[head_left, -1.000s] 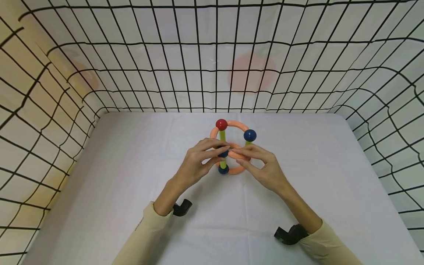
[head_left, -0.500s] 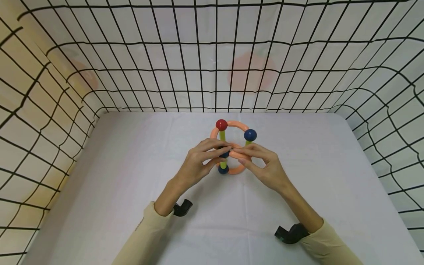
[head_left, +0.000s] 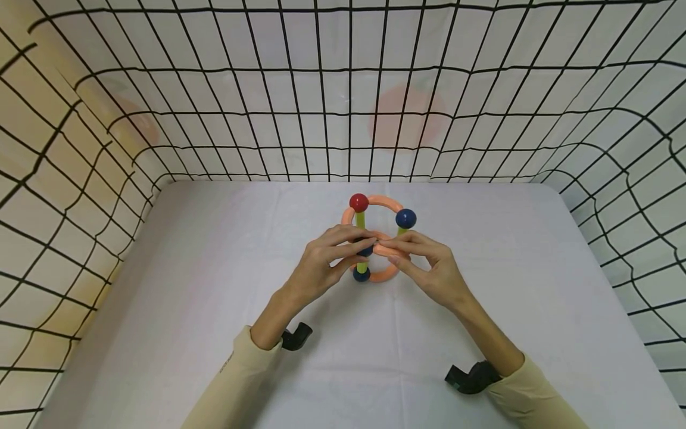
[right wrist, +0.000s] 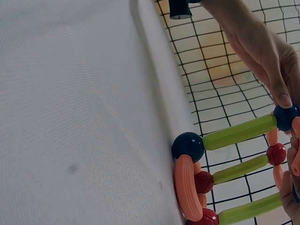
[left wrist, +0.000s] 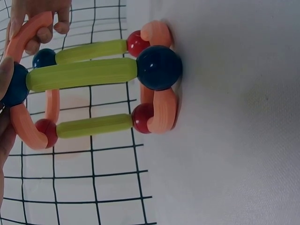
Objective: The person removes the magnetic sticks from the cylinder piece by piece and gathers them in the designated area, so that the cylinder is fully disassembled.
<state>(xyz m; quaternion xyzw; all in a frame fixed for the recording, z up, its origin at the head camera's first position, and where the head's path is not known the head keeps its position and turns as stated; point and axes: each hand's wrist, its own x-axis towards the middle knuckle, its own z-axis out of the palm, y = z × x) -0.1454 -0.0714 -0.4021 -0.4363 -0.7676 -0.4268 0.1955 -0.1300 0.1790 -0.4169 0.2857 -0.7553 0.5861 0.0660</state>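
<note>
An upright frame joins blue and red balls with green rods (left wrist: 84,73) and curved orange pieces. The left hand (head_left: 323,257) pinches the upper front blue ball (left wrist: 17,85) between thumb and fingers. From that ball a curved orange piece (left wrist: 27,36) reaches to the right hand (head_left: 436,269), which holds it; its far end shows free in the left wrist view. The right wrist view shows the left thumb against the blue ball (right wrist: 285,118) and the right fingers (right wrist: 293,199) at the orange piece (right wrist: 296,157). Both hands partly hide the top ring in the head view.
The frame's lower blue ball (head_left: 361,274) rests on the white-covered table (head_left: 214,286). Black wire mesh (head_left: 351,113) rises behind the table and along both sides. A black device (head_left: 471,378) sits at the right wrist, another (head_left: 296,337) at the left.
Both hands have shifted slightly to the right, and the frame's upper balls have moved a little that way with them. The grips look unchanged.
</note>
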